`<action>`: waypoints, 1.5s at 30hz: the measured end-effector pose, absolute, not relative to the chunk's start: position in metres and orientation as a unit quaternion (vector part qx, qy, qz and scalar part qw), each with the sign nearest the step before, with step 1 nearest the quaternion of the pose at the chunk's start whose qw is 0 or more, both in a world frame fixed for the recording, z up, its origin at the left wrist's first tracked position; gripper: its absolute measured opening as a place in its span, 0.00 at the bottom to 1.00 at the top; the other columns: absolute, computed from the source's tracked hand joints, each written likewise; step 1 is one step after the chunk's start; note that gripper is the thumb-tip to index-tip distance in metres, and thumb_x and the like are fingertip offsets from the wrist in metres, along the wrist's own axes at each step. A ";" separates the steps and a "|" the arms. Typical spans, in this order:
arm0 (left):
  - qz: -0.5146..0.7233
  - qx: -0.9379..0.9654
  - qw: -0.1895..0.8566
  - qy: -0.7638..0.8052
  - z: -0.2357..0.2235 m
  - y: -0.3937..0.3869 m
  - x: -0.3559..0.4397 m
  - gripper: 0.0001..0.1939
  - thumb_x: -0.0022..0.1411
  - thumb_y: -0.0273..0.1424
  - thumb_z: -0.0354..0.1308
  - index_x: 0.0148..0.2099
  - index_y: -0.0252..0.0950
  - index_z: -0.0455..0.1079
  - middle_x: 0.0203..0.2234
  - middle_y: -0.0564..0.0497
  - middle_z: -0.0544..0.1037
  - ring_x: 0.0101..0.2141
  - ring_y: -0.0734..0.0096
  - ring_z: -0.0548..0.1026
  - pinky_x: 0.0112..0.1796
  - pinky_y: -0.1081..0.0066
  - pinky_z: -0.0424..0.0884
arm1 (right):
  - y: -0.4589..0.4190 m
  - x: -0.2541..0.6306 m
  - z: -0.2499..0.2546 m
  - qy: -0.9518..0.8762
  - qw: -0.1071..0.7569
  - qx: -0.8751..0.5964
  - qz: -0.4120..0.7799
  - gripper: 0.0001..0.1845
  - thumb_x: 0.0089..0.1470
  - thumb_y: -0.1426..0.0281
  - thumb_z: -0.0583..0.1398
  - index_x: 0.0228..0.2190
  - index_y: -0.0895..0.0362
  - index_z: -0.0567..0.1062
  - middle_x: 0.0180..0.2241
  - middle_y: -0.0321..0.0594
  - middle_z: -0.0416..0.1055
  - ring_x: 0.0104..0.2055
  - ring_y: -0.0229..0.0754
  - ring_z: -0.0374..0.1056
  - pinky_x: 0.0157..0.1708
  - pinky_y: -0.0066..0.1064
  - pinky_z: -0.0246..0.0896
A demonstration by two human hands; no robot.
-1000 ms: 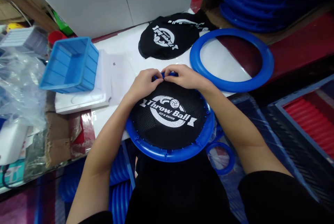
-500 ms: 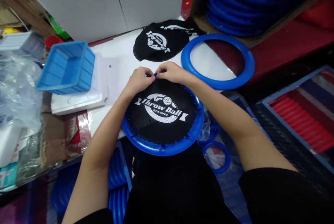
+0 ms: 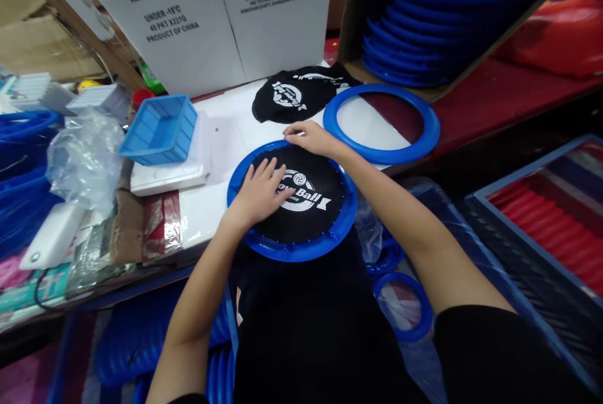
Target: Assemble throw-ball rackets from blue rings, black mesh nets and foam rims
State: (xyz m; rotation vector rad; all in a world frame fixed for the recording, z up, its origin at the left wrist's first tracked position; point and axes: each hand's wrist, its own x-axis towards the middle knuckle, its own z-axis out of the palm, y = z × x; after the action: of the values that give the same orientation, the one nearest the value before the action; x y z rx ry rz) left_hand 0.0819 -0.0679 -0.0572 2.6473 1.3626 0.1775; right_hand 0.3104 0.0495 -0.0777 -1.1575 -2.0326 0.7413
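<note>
While the left hand (image 3: 261, 193) lies palm down with its fingers spread wide, gripping nothing, a blue-rimmed disc (image 3: 342, 222) is beneath it, across the near edge of a white tabletop (image 3: 202, 209) and in front of the person's body. With twelve o'clock pointing away from the wearer, this hand covers the nine o'clock part of the disc's black mesh (image 3: 273, 228) and hides the start of its white "Throw Ball" print (image 3: 304, 193). The right hand (image 3: 301, 135) is at the rim's twelve o'clock, fingers curled and thumb close to the forefinger; whether it pinches anything cannot be told.

The disc is round, so it has no long axis of its own, but its lettering runs from just past nine o'clock to just past three, sloping down to the right. The printed side faces up, tops of the letters toward twelve, with a ball emblem (image 3: 299, 179) above the words.

Near the disc at twelve o'clock lie black printed fabric pieces (image 3: 282, 99). At two is a bare blue ring (image 3: 391, 156); beyond it rises a stack of blue rings (image 3: 424, 27). A blue bin (image 3: 160, 134) sits at ten, a white carton (image 3: 188, 65) stands at eleven, and a smaller blue ring (image 3: 426, 319) lies lower down at four.
</note>
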 end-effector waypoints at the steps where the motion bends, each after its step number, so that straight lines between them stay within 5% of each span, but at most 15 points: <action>1: 0.041 0.882 0.076 0.463 -0.059 -0.079 0.082 0.35 0.77 0.47 0.52 0.76 0.32 0.59 0.76 0.34 0.56 0.76 0.40 0.51 0.72 0.37 0.49 | 0.048 0.313 -0.079 -0.798 0.328 -0.430 0.265 0.13 0.59 0.65 0.61 0.39 0.57 0.84 0.48 0.48 0.83 0.51 0.51 0.77 0.57 0.46 0.71; 7: 0.007 0.868 0.083 0.490 -0.053 -0.093 0.088 0.36 0.79 0.48 0.47 0.79 0.35 0.54 0.78 0.39 0.50 0.77 0.47 0.46 0.74 0.42 0.43 | 0.032 0.316 -0.093 -0.859 0.262 -0.406 0.166 0.13 0.64 0.66 0.62 0.45 0.58 0.85 0.59 0.55 0.77 0.63 0.58 0.72 0.67 0.57 0.62; 16: 0.043 0.857 0.099 0.504 -0.055 -0.123 0.087 0.35 0.75 0.51 0.56 0.75 0.39 0.63 0.76 0.39 0.58 0.76 0.43 0.53 0.73 0.39 0.47 | 0.029 0.311 -0.091 -0.875 0.240 -0.399 0.134 0.13 0.66 0.68 0.61 0.45 0.61 0.83 0.57 0.58 0.76 0.61 0.61 0.72 0.65 0.58 0.65; 21: 0.163 0.828 0.104 0.527 -0.052 -0.094 0.073 0.22 0.76 0.39 0.57 0.65 0.33 0.74 0.67 0.37 0.72 0.68 0.48 0.68 0.68 0.50 0.64 | 0.028 0.309 -0.089 -0.881 0.226 -0.398 0.125 0.12 0.66 0.69 0.60 0.44 0.60 0.81 0.56 0.58 0.76 0.59 0.61 0.72 0.63 0.57 0.66; 25: 0.172 0.813 0.098 0.547 -0.051 -0.057 0.063 0.19 0.75 0.32 0.56 0.63 0.28 0.72 0.59 0.34 0.77 0.61 0.48 0.73 0.63 0.52 0.69 | 0.023 0.309 -0.086 -0.882 0.207 -0.405 0.122 0.12 0.67 0.69 0.59 0.46 0.60 0.80 0.57 0.58 0.75 0.60 0.59 0.71 0.65 0.55 0.65; 29: 0.126 0.819 0.090 0.553 -0.053 -0.039 0.062 0.19 0.76 0.34 0.54 0.62 0.29 0.71 0.54 0.35 0.77 0.55 0.48 0.74 0.59 0.52 0.70 | 0.014 0.308 -0.080 -0.879 0.188 -0.424 0.115 0.17 0.68 0.69 0.57 0.54 0.62 0.77 0.60 0.61 0.73 0.61 0.62 0.70 0.63 0.58 0.64; 33: 0.104 0.815 0.066 0.566 -0.057 -0.035 0.063 0.20 0.77 0.36 0.53 0.63 0.30 0.72 0.53 0.34 0.75 0.55 0.47 0.73 0.58 0.52 0.69 | 0.010 0.301 -0.070 -0.897 0.138 -0.415 0.064 0.29 0.66 0.77 0.54 0.65 0.57 0.71 0.73 0.58 0.58 0.72 0.64 0.58 0.68 0.62 0.56; 37: 0.110 0.814 0.068 0.567 -0.062 -0.030 0.061 0.20 0.77 0.35 0.53 0.64 0.33 0.72 0.53 0.35 0.76 0.55 0.46 0.74 0.58 0.48 0.70 | 0.012 0.283 -0.060 -0.917 0.094 -0.384 0.048 0.31 0.60 0.82 0.55 0.63 0.58 0.74 0.72 0.57 0.59 0.74 0.61 0.54 0.71 0.59 0.51; 42: 0.234 0.804 0.128 0.532 -0.059 -0.053 0.050 0.24 0.73 0.36 0.58 0.67 0.33 0.68 0.62 0.34 0.72 0.63 0.45 0.70 0.64 0.45 0.67 | 0.011 0.265 -0.055 -0.927 0.059 -0.372 -0.002 0.26 0.63 0.81 0.55 0.60 0.63 0.75 0.70 0.62 0.63 0.73 0.63 0.57 0.72 0.59 0.48; 45: 0.407 0.735 0.138 0.524 -0.065 -0.111 0.042 0.19 0.72 0.36 0.62 0.62 0.41 0.73 0.60 0.42 0.75 0.61 0.52 0.73 0.63 0.48 0.70 | 0.009 0.284 -0.049 -0.923 0.084 -0.376 0.002 0.27 0.65 0.79 0.55 0.63 0.60 0.73 0.72 0.59 0.60 0.73 0.62 0.57 0.72 0.59 0.51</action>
State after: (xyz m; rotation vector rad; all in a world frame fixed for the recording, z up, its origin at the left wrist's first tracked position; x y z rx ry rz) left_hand 0.0423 -0.1111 -0.0652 2.1268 1.5146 1.1774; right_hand 0.2844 0.0085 -0.0490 -1.1212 -2.7543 0.0072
